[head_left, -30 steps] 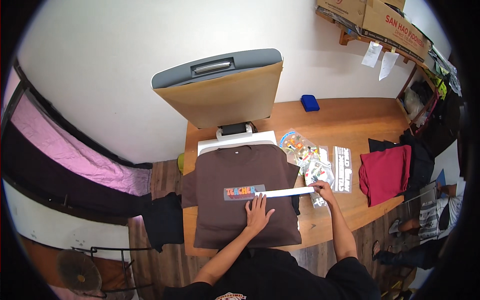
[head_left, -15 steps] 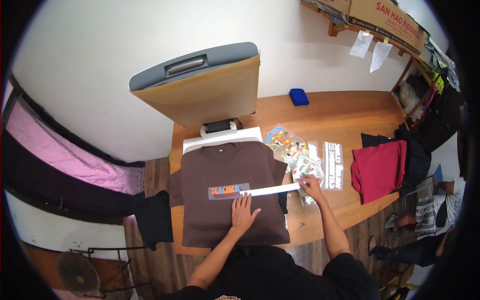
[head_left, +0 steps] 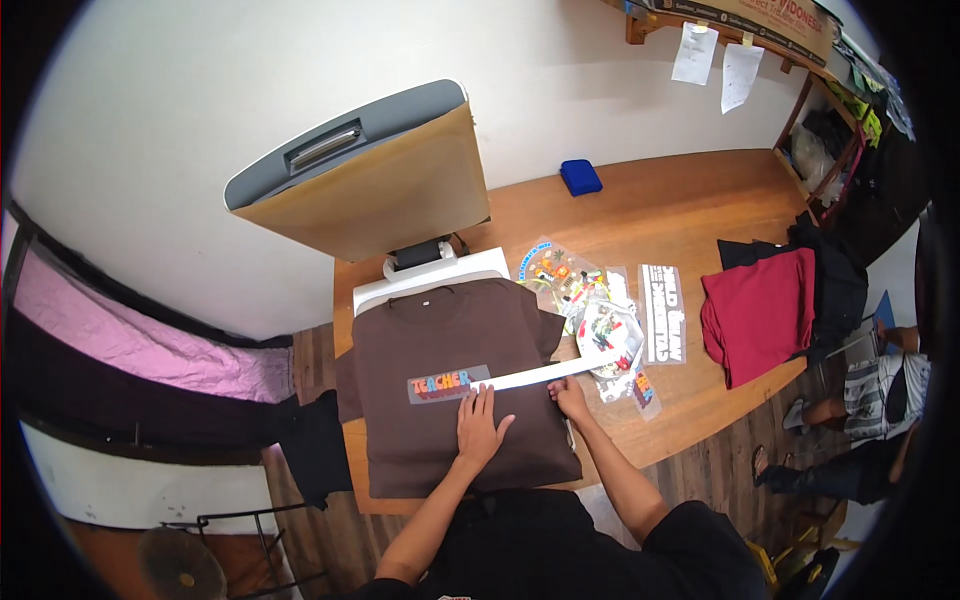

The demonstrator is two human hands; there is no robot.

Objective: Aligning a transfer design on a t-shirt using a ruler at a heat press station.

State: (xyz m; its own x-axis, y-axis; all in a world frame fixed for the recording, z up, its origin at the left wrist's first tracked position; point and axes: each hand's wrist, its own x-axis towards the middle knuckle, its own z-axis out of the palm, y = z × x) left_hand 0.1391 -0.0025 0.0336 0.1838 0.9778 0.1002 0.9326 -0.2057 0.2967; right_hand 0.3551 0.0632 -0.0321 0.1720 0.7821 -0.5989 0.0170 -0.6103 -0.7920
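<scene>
A folded dark brown shirt [head_left: 450, 330] lies on the platen of a heat press [head_left: 345, 190] whose upper part is raised. On the shirt is a clear transfer film [head_left: 440, 384] with colourful lettering. From the film's right end a long white ruler-like strip [head_left: 540, 375] runs rightward past the shirt's edge. My left hand [head_left: 481, 428] lies flat, its fingertips at the strip's left end and the film's lower edge. Beside the strip's lower edge, near the shirt's right side, my right hand [head_left: 570, 398] is closed with fingers curled; what they grip is hidden.
Printed transfer films [head_left: 570, 275] and a white bundle [head_left: 608, 335] lie right of the shirt. Farther right are a white-lettered sheet [head_left: 662, 310] and red folded cloth [head_left: 760, 315] on black cloth. A blue pouch [head_left: 580, 177] sits at the back. Another person [head_left: 880, 400] is at far right.
My right hand has moved left and slightly down along the strip, uncovering its right end. My left hand stays on the shirt by the film. The whole view has shifted a little.
</scene>
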